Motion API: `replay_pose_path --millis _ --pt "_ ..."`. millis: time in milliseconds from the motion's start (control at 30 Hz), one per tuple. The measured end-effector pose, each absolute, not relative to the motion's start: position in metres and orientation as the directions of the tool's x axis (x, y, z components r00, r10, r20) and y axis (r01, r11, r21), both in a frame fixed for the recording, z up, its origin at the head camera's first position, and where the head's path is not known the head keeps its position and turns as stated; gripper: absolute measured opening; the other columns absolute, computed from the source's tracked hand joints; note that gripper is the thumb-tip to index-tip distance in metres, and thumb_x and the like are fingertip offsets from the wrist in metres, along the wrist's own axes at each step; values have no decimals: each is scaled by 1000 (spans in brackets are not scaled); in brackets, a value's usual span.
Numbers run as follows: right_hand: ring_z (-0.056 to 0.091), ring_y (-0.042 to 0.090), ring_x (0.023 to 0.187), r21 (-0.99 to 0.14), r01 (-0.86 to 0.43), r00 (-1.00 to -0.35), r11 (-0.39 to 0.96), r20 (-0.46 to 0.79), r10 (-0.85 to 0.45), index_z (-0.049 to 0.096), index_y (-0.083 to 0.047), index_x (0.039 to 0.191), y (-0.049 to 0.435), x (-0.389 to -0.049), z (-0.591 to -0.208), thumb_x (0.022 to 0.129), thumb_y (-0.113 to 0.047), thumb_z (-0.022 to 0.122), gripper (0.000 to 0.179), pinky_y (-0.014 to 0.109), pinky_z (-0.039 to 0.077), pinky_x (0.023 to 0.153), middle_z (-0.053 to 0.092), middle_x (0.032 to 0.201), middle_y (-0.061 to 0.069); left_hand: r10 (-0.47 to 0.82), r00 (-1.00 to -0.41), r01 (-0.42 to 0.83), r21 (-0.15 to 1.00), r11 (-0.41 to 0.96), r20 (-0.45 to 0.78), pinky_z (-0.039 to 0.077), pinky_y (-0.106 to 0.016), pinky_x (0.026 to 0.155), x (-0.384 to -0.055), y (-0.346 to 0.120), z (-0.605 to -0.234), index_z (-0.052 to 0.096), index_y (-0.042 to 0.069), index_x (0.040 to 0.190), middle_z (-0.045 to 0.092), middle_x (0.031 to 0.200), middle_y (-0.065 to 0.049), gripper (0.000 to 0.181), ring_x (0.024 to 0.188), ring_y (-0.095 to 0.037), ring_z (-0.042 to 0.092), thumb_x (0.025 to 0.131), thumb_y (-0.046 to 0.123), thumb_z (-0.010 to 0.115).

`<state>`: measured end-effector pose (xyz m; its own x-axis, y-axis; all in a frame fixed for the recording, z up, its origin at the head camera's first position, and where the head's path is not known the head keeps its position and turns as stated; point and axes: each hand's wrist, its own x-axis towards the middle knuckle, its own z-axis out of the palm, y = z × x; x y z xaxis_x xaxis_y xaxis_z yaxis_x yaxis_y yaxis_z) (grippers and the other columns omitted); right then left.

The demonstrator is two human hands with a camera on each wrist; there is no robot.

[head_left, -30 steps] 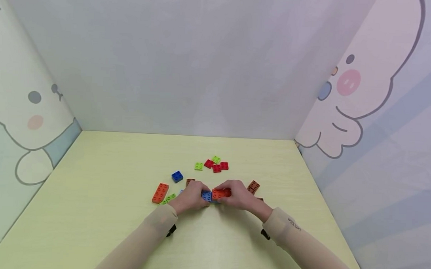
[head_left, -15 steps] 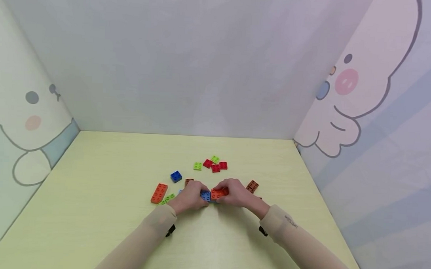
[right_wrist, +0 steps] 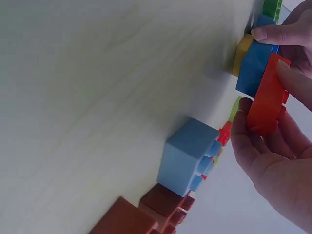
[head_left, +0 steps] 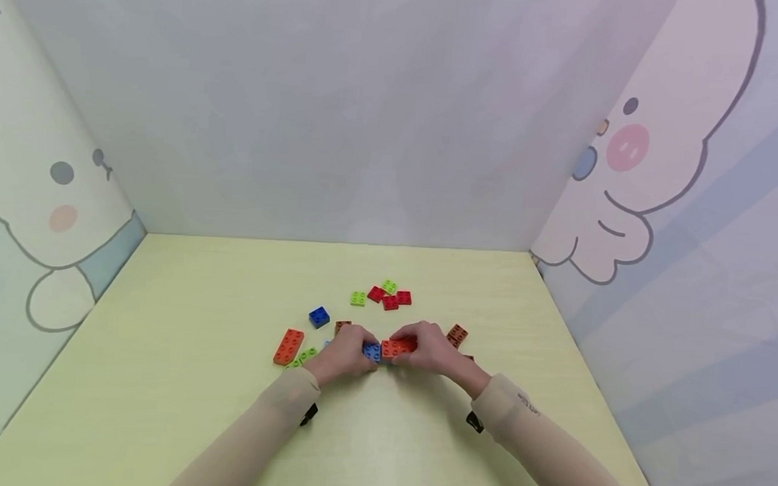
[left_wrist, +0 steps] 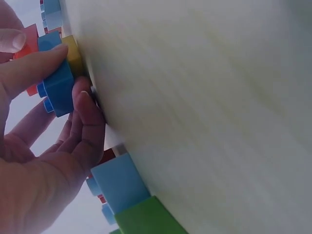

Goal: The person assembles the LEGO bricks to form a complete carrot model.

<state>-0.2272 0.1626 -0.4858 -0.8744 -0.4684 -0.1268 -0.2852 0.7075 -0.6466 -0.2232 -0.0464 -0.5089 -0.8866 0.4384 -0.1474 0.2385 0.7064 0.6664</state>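
While L hand (head_left: 345,356): grips blue brick (head_left: 372,352) w/ yellow brick (left_wrist: 74,56) under,
R hand (head_left: 430,348): pinches orange brick (head_left: 392,349) atop blue.

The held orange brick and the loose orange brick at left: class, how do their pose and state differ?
The held orange brick is gripped by the right hand; no hand touches the loose orange brick.
The held orange brick is off the table; the loose one lies on it.
The held orange brick runs crosswise; the loose one points roughly away from the person.
Both are orange, studs up.
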Motion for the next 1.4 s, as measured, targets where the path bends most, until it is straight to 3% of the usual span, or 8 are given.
replay_pose_path --millis 567,733,967,1167,1400 --pt "55 13 86 -655 -264 -901 708 -94 -423 74 -17 102 169 -226 -494 73 -21 84 31 33 46 77 64 94 -10 439 -889 267 635 725 -127 41 -41 84 -220 -47 -509 72 10 108 61 100 0 35 93 -19 49 76 21 81" --pt "55 12 84 -651 -264 -904 711 -90 -419 74 -17 99 167 -226 -492 72 -19 85 29 33 46 76 65 91 -10 433 -895 276 632 724 -105 42 -39 82 -217 -49 -508 70 6 110 59 97 -1 38 90 -17 49 76 21 81" --pt "55 12 84 -645 -272 -902 714 -88 -423 74 -16 100 168 -226 -492 72 -21 85 30 34 46 76 65 92 -9 415 -909 292 651 701 -39 45 -31 71 -211 -60 -496 68 2 113 59 93 -3 41 78 -14 51 76 16 80" --pt "55 13 86 -644 -270 -900 715 -94 -425 74 -15 101 168 -226 -490 72 -20 85 31 34 46 78 66 94 -8 329 -944 273 652 707 39 45 -32 66 -212 -90 -477 69 1 111 61 90 -8 38 73 -16 50 78 16 80" --pt "55 14 88 -645 -257 -904 720 -103 -414 74 -15 100 166 -225 -488 72 -19 85 31 35 45 80 65 95 -7 154 -988 126 578 806 1 47 -43 80 -216 -131 -471 65 -6 115 62 105 -17 44 90 -27 55 80 17 77"
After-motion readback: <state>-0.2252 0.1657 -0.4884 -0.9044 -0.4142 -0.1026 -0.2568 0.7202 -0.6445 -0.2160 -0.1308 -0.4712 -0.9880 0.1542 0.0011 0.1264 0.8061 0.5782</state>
